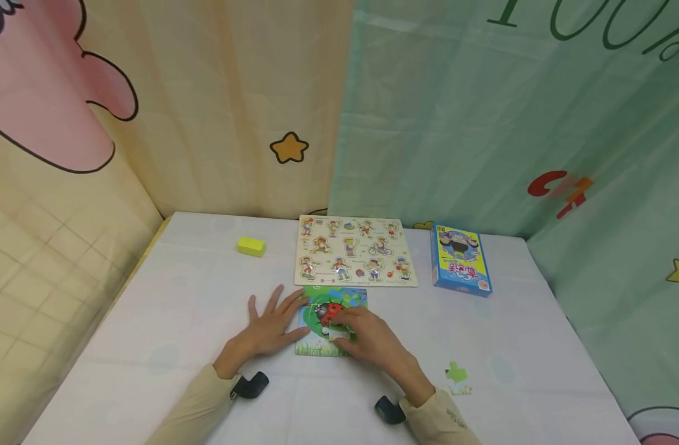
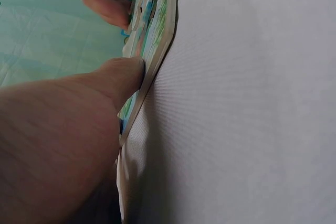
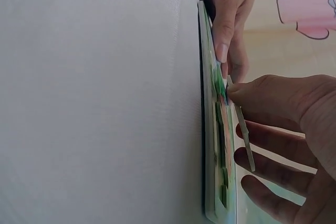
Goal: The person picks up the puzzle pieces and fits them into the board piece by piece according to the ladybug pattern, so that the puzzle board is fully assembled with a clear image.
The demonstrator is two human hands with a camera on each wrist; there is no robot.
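Your right fingers pinch a piece; left fingers lie spread. The ladybug puzzle looks mostly filled; a loose piece remains near right.

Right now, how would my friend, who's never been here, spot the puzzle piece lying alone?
On the white table, find the blue box, then look below it in the head view. The green-and-white puzzle piece lies alone, away from the ladybug puzzle and the right hand.
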